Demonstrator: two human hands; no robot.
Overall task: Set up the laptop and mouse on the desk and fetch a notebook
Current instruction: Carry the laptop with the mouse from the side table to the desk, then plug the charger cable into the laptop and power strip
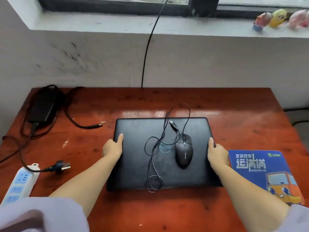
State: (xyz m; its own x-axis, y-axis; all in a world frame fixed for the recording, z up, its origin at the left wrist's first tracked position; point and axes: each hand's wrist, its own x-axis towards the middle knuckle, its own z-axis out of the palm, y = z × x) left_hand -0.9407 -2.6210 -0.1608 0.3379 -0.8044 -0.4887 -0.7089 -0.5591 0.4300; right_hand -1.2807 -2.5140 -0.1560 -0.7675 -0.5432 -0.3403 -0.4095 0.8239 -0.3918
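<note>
left hand (112, 147) clamped on the left edge of a closed black laptop (133, 158), thumb lying on the lid, other fingers hidden under the edge. right hand (216, 152) clamped on the opposite edge in the same way, thumb on top. hands well apart, one on each side of the lid, bare forearms reaching in from pale lilac sleeves (38, 215) at the bottom corners.

on the lid, between the hands and nearer the right one, a black wired mouse (183, 150), its thin cord (151, 164) looping across the lid, over the near edge and past the far edge, usb plug (173, 125) resting near the far side of the lid. laptop flat on a reddish wooden desk (234, 114), roughly centred.

just right of the laptop, touching the right hand's side, a blue mouse pad (260, 174) with an orange cartoon car printed on it. left of the laptop, a loose black power plug (61, 165) beside a white and blue power strip (20, 181) at the desk's left edge. farther back on the left, a black charger brick (42, 106) with tangled cables.

behind the desk, a scuffed white wall (83, 61), a black cable (147, 47) running down it, and small colourful toy figures (275, 18) on the window sill, blurred.

no notebook in view.
</note>
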